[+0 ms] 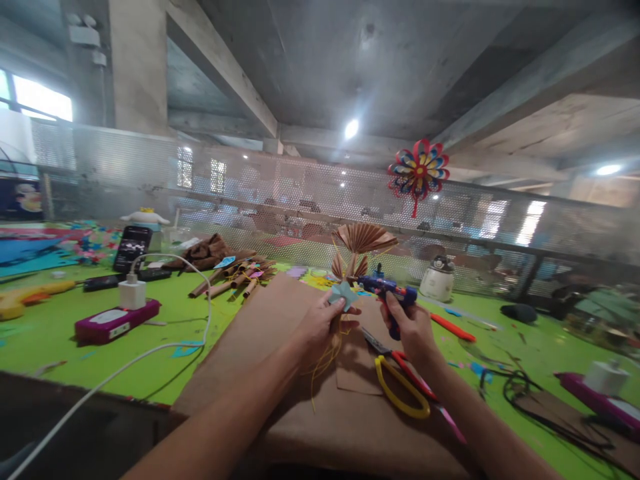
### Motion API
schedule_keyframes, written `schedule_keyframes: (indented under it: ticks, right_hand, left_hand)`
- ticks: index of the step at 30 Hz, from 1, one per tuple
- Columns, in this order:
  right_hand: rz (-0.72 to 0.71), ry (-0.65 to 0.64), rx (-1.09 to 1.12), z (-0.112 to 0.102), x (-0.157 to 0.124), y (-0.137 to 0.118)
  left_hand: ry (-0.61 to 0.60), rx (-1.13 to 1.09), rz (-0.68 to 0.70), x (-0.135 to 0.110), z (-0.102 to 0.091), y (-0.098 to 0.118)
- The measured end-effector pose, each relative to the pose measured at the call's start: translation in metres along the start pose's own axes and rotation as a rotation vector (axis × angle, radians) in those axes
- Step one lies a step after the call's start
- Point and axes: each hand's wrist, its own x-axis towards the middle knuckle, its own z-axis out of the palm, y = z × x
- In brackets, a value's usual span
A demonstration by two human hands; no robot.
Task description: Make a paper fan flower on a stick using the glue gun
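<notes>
My left hand (320, 323) is closed round a brown folded-paper fan ornament (363, 243) on a stem, with a pale blue paper star (344, 293) at its base and yellow strands hanging below. My right hand (407, 327) grips a blue hot glue gun (387, 290), its nozzle pointing left at the star. Both hands hover above a brown paper sheet (280, 373) on the green table (60, 340).
Yellow-and-red scissors (400, 383) lie just under my right hand. Rolled brown paper pieces (233, 273) sit behind. A charger on a magenta power strip (117, 317) with a white cable is at left, a phone (131, 247) beyond. A paper pinwheel (419, 170) hangs on the mesh fence.
</notes>
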Motion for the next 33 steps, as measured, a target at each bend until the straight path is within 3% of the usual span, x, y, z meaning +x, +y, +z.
schedule_keyframes:
  ticks: [11,26,33]
  right_hand:
    - [-0.015,0.032,0.039,0.0006,0.0000,-0.0004]
    - [-0.041,-0.032,-0.048,0.0006,-0.0016,0.0022]
    - [-0.009,0.024,0.009,0.0005,0.0006,-0.0020]
  left_hand:
    - [-0.009,0.008,0.018,0.0039,-0.0012,-0.0044]
    - [0.010,-0.003,0.037,0.0038,-0.0037,-0.0030]
    - [-0.013,-0.006,0.019,0.0037,-0.0021,-0.0032]
